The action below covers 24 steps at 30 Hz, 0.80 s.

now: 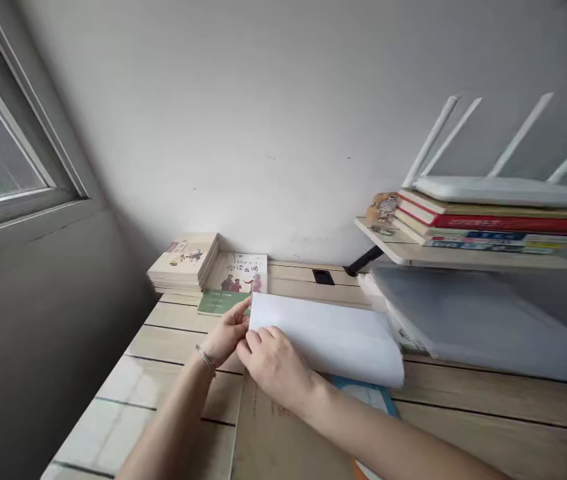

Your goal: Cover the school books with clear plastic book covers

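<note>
A white sheet of paper [328, 333], curved over along its right end, lies in front of me on the desk. My left hand [228, 333], with a silver bangle at the wrist, is closed at the paper's left edge, its fingertips partly hidden behind it. Crossing from the right, my right hand [273, 360] has its fingers curled onto the same edge, close beside the left hand. Whether it is one sheet or several I cannot tell. Beneath the right forearm lies a brown cover or folder [273, 440] with faint print, and a blue-edged booklet [370, 397] shows partly under the paper.
Stacked books [183, 263] and a green-and-white book [233, 283] sit at the back left. A raised shelf [413, 253] on the right bears books [508, 223] and a white router [503, 190]. Below it are grey, blurred flat items [483, 320]. A window [3, 133] is at left.
</note>
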Each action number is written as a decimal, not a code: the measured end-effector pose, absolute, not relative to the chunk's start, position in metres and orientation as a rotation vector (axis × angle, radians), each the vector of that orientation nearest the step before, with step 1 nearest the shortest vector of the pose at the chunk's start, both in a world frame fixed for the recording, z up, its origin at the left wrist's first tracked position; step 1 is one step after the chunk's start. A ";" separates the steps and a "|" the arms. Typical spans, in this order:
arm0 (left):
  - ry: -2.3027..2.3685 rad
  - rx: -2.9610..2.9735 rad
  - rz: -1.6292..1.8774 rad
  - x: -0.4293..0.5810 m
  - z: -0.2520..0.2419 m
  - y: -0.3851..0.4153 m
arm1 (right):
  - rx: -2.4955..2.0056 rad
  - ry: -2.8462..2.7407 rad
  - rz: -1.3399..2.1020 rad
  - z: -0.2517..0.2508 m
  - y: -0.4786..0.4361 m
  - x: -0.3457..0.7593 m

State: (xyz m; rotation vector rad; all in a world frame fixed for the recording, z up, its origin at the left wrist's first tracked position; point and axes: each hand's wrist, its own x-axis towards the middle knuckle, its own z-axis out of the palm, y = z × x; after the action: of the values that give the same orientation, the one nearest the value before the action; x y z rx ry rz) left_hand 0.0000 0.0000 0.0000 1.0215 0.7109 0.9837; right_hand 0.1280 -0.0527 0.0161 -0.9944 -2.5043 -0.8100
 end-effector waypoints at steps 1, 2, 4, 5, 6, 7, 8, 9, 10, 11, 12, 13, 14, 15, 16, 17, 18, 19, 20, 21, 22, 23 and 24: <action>0.700 1.024 0.982 -0.001 -0.001 0.001 | -1.006 -2.506 -0.812 0.015 -0.051 0.129; 0.692 1.025 0.981 -0.002 -0.001 0.002 | -1.019 -2.510 -0.809 0.015 -0.050 0.130; 0.683 1.024 0.981 -0.004 -0.003 0.003 | -1.045 -2.529 -0.784 0.014 -0.048 0.131; 0.683 1.021 0.983 -0.004 -0.004 0.003 | -1.063 -2.543 -0.763 0.015 -0.048 0.131; 0.685 1.016 0.986 -0.005 -0.004 0.004 | -1.079 -2.560 -0.734 0.015 -0.048 0.130; 0.692 1.011 0.990 -0.005 -0.004 0.003 | -1.089 -2.581 -0.699 0.015 -0.048 0.130; 0.700 1.008 0.992 -0.005 -0.004 0.003 | -1.093 -2.604 -0.661 0.016 -0.049 0.129; 0.709 1.005 0.995 -0.005 -0.004 0.003 | -1.096 -2.623 -0.624 0.016 -0.049 0.128; 0.718 1.003 0.998 -0.005 -0.003 0.002 | -1.100 -2.638 -0.593 0.016 -0.049 0.127; 0.725 1.002 1.003 -0.005 -0.003 0.001 | -1.114 -2.643 -0.572 0.016 -0.050 0.126; 0.728 1.003 1.004 -0.005 -0.002 0.001 | -1.134 -2.638 -0.563 0.016 -0.050 0.125; 0.728 1.005 1.001 -0.005 -0.002 0.001 | -1.157 -2.628 -0.561 0.016 -0.050 0.125; 0.725 1.006 0.996 -0.005 -0.001 0.001 | -1.178 -2.615 -0.565 0.017 -0.050 0.124; 0.721 1.007 0.988 -0.006 -0.001 0.001 | -1.191 -2.603 -0.574 0.017 -0.050 0.124; 0.717 1.008 0.976 -0.006 -0.001 0.001 | -1.194 -2.590 -0.588 0.017 -0.050 0.124; 0.716 1.007 0.963 -0.007 -0.002 0.002 | -1.188 -2.576 -0.606 0.018 -0.049 0.124; 0.715 1.006 0.947 -0.008 -0.002 0.002 | -1.174 -2.561 -0.626 0.018 -0.049 0.125; 0.712 1.007 0.929 -0.009 -0.002 0.003 | -1.153 -2.543 -0.650 0.018 -0.048 0.125; 0.705 1.014 0.907 -0.011 -0.002 0.003 | -1.125 -2.526 -0.676 0.017 -0.048 0.126; 0.695 1.024 0.884 -0.012 -0.001 0.003 | -1.094 -2.510 -0.703 0.016 -0.047 0.127; 0.681 1.036 0.864 -0.013 -0.001 0.003 | -1.061 -2.498 -0.729 0.015 -0.046 0.128; 0.668 1.049 0.843 -0.014 0.000 0.003 | -1.026 -2.486 -0.754 0.013 -0.046 0.129; 0.656 1.059 0.824 -0.014 0.000 0.003 | -0.993 -2.476 -0.776 0.011 -0.045 0.131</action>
State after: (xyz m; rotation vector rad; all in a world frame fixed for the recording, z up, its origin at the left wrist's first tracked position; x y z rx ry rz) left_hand -0.0143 0.0026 0.0005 1.0589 0.6564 0.8237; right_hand 0.1305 -0.0451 0.0114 -0.9931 -2.4761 -0.7761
